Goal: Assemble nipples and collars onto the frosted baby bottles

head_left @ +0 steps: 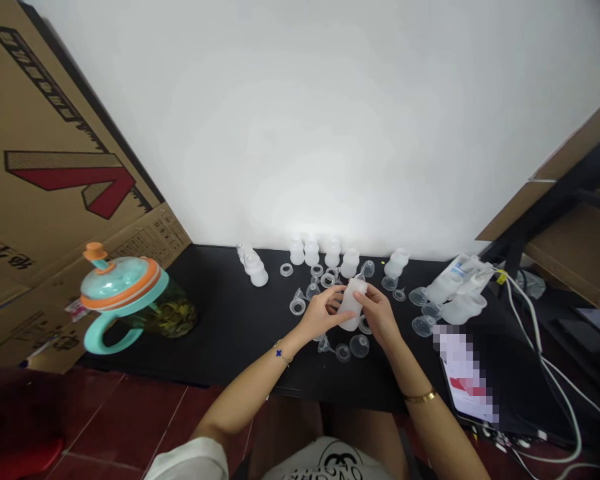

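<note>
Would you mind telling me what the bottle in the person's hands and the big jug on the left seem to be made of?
The bottle looks like translucent, matte white plastic or silicone: milky and light-diffusing, not clear. The jug seems to have a clear, glossy body, glass or hard plastic, since dark leafy contents show through; its teal handle and orange-rimmed lid look like opaque plastic.

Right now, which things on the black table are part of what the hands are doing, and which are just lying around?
Part of the work:
- white bottle, held by left hand and right hand
- spare bottles by the wall
- loose rings
- clear caps

Just lying about:
- teal jug
- cardboard box
- white cables
</note>
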{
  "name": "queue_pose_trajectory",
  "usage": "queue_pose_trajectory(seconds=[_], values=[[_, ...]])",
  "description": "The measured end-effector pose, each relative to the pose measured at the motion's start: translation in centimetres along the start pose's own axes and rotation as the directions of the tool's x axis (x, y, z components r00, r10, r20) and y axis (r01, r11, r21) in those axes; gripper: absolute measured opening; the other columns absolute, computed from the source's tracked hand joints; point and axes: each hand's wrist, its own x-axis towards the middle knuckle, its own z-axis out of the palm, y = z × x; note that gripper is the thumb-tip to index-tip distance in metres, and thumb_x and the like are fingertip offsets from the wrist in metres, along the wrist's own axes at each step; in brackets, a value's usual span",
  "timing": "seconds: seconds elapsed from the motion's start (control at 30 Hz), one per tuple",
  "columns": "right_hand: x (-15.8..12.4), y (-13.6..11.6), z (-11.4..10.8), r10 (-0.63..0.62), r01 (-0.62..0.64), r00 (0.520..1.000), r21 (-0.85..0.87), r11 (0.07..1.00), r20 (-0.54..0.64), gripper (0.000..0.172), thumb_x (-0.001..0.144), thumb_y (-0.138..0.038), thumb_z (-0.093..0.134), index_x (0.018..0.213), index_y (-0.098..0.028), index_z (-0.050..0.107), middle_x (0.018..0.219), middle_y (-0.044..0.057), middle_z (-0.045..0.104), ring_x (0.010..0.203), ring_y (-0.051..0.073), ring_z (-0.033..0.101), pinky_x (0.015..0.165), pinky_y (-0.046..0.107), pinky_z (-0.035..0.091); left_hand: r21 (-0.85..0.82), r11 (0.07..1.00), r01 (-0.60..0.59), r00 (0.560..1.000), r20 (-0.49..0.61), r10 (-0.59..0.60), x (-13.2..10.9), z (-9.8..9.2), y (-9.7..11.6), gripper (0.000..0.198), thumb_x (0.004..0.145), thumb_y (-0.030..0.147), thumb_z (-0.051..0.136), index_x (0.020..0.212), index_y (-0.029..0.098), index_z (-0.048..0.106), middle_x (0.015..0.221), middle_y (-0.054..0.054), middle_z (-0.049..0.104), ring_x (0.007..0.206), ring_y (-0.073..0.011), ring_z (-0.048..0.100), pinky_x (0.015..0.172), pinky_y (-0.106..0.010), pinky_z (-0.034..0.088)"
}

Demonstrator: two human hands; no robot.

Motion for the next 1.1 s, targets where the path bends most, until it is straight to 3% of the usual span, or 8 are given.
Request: queue_pose_trajectory(seconds=[0.67, 1.1], values=[[0.0, 0.5, -0.3, -0.052, 0.05, 0.993, -0.02, 0.999, -0.106, 0.041, 0.065, -0.037, 0.091, 0.101, -0.024, 0.078, 0.103, 0.005, 0.078, 0.096, 0.027, 0.069, 0.082, 0.037, 0.054, -0.079, 0.997, 0.011, 1.0, -0.019, -0.013, 0.1, 0.5, -0.4, 0.071, 0.073, 0.045, 0.085, 0.133, 0.016, 0.059, 0.118, -0.014, 0.074, 0.084, -0.0222, 0.073, 0.072, -0.032, 0.059], [0.1, 0.6, -0.3, -0.07, 0.068, 0.988, -0.018, 0.997, -0.139, 0.039, 0.061, -0.038, 0.093, 0.093, -0.024, 0.075, 0.107, 0.005, 0.075, 0.094, 0.025, 0.068, 0.081, 0.037, 0.054, -0.067, 0.998, -0.008, 0.999, -0.041, 0.005, 0.1, 0.7, -1.0, 0.072, 0.072, 0.044, 0.086, 0.134, 0.017, 0.061, 0.117, -0.014, 0.074, 0.088, -0.0234, 0.074, 0.074, -0.032, 0.059]])
